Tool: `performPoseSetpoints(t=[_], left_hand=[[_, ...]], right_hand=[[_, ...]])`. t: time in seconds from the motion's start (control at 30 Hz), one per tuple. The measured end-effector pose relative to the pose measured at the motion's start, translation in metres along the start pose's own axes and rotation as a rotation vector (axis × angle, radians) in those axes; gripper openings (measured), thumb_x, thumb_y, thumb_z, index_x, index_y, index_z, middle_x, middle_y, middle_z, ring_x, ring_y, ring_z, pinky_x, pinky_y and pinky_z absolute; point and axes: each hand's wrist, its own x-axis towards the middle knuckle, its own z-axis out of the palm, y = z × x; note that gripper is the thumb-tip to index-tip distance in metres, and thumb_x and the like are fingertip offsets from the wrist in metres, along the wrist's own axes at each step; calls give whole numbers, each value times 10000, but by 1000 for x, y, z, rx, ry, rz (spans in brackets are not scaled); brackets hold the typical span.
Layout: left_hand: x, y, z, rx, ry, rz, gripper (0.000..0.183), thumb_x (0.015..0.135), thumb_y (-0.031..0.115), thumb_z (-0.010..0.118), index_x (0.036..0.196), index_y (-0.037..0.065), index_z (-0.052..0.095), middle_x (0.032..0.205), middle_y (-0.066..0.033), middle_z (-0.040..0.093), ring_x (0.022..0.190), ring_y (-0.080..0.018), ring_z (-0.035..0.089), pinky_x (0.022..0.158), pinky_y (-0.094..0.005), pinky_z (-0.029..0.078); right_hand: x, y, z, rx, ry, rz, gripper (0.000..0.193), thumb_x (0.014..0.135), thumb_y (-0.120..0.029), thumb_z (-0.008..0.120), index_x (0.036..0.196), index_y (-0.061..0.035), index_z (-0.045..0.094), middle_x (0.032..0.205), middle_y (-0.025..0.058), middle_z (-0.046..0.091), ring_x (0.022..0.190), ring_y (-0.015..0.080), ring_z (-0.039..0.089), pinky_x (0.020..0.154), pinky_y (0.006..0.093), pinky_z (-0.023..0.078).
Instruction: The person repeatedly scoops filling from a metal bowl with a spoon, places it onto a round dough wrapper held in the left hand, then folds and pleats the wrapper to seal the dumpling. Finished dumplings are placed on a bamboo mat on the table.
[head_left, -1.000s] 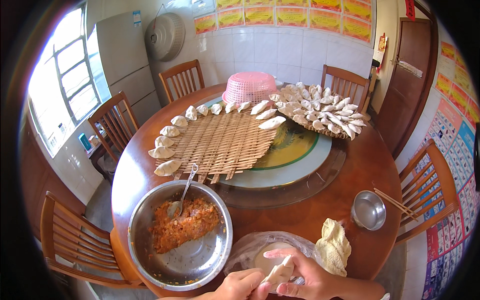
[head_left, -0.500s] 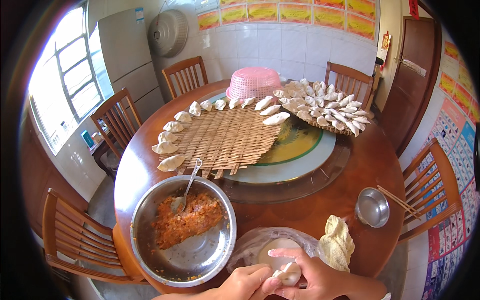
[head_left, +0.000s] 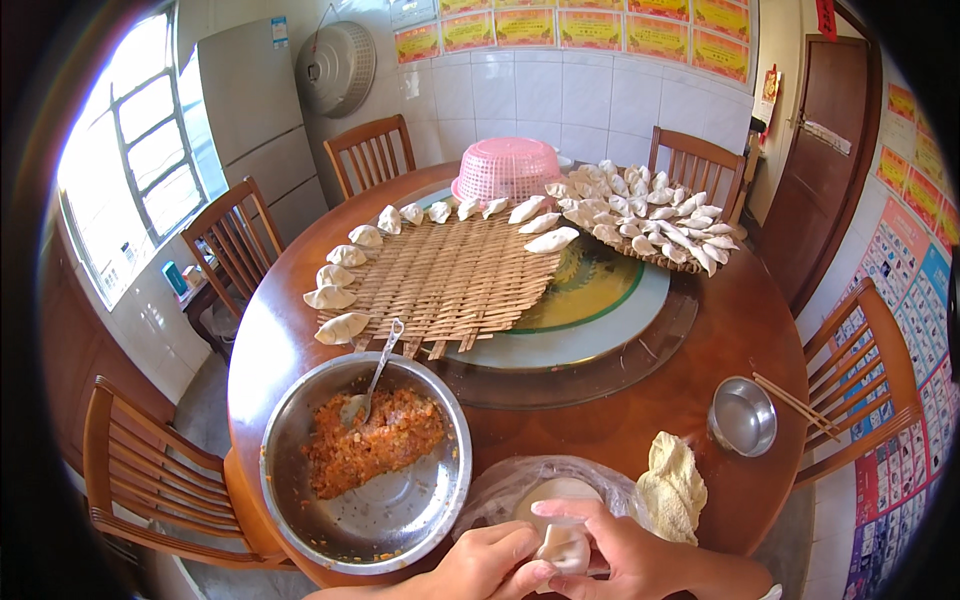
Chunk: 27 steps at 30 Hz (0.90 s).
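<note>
Between my two hands at the table's near edge is a white dumpling (head_left: 564, 548). The fingers of my left hand (head_left: 487, 562) pinch its left side, while my right hand (head_left: 625, 550) grips it from the right with thumb and fingers. Behind them lie round dough wrappers (head_left: 560, 490) in a clear plastic bag (head_left: 500, 488). Left of my hands stands a steel bowl (head_left: 420, 515) of orange-red minced filling (head_left: 375, 450) with a metal spoon (head_left: 378, 375) in it. Several finished dumplings (head_left: 343, 328) line the rim of a woven bamboo tray (head_left: 440, 280).
A second tray heaped with dumplings (head_left: 660, 215) and a pink plastic basket (head_left: 508, 165) are at the back. On the right are a yellowish cloth (head_left: 672, 490), a small metal bowl (head_left: 743, 416) and chopsticks (head_left: 795, 405). Wooden chairs (head_left: 865, 375) surround the round table (head_left: 560, 430).
My fingers have shifted along the dumpling, and it is turned more upright, showing more of its pleated side. More of the wrappers behind is uncovered. Everything else stays put.
</note>
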Motion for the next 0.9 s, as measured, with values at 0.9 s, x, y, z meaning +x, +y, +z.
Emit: performPoseSetpoints(t=[0.9], left_hand=[[-4, 4, -3, 2, 9, -97, 126, 866, 22, 459, 787, -15, 551, 697, -165, 559, 585, -326, 558, 524, -366, 431]], right_hand=[[0, -17, 1, 275, -110, 284, 662, 806, -73, 623, 1354, -36, 252, 1249, 173, 423, 1127, 269, 477, 836, 322, 464]])
